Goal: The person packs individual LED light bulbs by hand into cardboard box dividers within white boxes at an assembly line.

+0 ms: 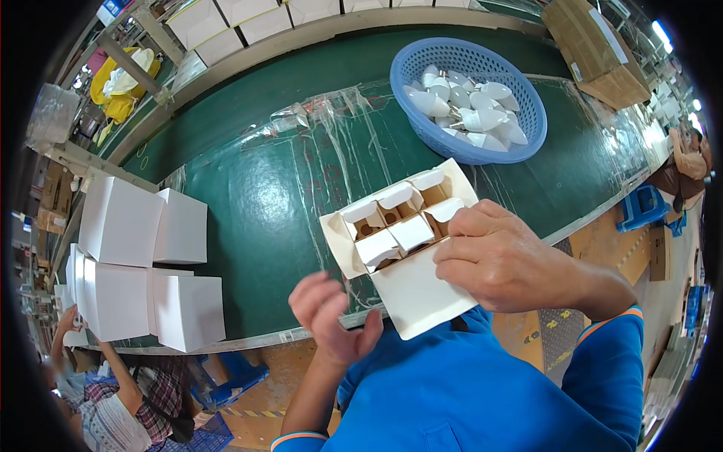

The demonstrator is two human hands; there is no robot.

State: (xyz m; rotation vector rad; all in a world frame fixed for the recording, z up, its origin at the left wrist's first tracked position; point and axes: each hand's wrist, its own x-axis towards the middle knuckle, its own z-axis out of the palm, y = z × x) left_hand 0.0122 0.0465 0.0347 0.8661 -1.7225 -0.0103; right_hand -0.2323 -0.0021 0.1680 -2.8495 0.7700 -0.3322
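Observation:
An opened white carton [410,297] is at the near edge of the green table, its large lid flap folded toward me. Inside are several small white boxes [411,233] with raised flaps; brown cardboard shows in their openings. My right hand [503,260] is closed at the carton's right front corner, thumb and fingers pinched on its edge; the fingertips are partly hidden. My left hand [331,320] is off the carton's left front side, fingers curved and apart from the thumb, holding nothing. Behind the carton, a blue plastic basket [407,90] holds many white light bulbs [482,119].
White cartons [117,297] are grouped on the table's left end. A brown cardboard box [595,56] stands at the back right. More white boxes line the far shelf [316,34]. A person [113,407] works at lower left; another person [685,162] is at far right.

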